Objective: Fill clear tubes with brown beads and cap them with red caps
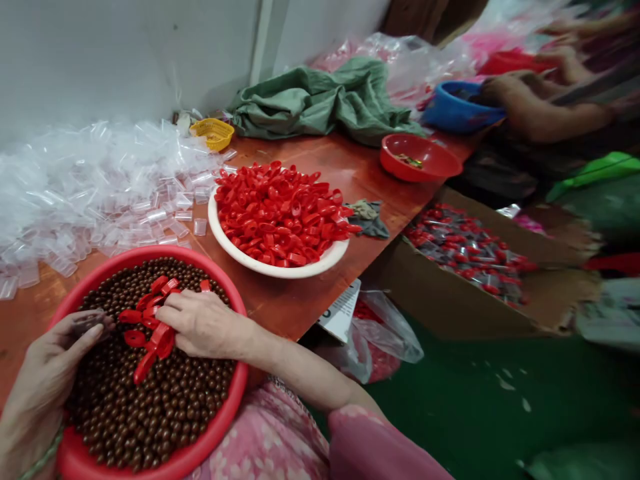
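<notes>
A red basin (242,393) full of small brown balls (165,413) stands before me at the table's edge. Over its left side, my left hand (50,373) pinches a small clear plastic container (89,321) that looks dark inside; my fingers partly cover it. A loose heap of red plastic caps (161,339) lies on the balls. My right hand (205,327) reaches in from the right, its fingers curled down onto a cap in that heap, the fingertips hidden. Behind the basin is a white bowl (280,272) piled with more red caps (280,213).
Clear plastic containers (115,187) are heaped at the left. Further back are a yellow basket (214,135), green cloth (320,100), a red bowl (420,163) and a blue basin (460,117) with another person's hands. A cardboard box (465,300) of red-capped pieces sits right, below the table.
</notes>
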`<state>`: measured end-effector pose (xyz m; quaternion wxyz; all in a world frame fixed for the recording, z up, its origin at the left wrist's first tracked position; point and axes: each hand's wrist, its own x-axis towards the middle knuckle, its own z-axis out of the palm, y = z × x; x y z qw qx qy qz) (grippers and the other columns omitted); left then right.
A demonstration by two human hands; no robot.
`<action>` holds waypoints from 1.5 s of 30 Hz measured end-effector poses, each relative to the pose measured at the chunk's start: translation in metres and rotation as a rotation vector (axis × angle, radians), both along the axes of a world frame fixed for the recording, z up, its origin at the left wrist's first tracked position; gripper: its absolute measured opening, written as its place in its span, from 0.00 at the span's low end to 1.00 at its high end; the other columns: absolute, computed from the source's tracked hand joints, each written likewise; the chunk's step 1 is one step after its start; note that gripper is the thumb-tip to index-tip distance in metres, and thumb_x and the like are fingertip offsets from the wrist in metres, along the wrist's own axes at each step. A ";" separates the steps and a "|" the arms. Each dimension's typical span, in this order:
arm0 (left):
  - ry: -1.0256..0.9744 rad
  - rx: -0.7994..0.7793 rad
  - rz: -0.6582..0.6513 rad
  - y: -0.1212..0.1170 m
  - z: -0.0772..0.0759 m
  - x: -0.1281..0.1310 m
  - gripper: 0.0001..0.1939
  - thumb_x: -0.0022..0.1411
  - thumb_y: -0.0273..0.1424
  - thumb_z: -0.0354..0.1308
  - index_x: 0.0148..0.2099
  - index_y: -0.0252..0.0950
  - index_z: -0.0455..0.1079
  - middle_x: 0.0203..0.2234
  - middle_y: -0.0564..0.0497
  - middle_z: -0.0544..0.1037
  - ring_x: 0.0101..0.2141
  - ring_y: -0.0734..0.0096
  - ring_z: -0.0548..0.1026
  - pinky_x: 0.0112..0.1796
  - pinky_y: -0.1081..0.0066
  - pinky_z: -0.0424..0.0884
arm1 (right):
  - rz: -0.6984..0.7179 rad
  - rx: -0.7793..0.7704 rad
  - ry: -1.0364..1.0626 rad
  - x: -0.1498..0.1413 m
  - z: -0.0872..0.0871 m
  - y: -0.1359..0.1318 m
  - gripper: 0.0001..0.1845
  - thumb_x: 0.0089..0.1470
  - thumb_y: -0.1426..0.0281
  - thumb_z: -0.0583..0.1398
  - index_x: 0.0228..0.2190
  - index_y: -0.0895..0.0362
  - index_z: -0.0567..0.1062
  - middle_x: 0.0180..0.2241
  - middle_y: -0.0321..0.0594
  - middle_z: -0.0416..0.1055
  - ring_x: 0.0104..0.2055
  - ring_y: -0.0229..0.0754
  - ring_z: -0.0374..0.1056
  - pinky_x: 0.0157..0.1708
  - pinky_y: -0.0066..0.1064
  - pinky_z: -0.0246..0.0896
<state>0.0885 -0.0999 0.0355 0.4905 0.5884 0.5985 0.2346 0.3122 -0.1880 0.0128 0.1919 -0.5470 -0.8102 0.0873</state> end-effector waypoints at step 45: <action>-0.450 0.103 0.063 -0.024 -0.021 -0.021 0.15 0.53 0.34 0.64 0.43 0.35 0.73 0.33 0.50 0.79 0.35 0.69 0.75 0.43 0.69 0.69 | 0.241 -0.283 -0.159 -0.073 -0.008 0.070 0.10 0.59 0.74 0.53 0.40 0.60 0.73 0.37 0.49 0.76 0.39 0.46 0.72 0.38 0.34 0.63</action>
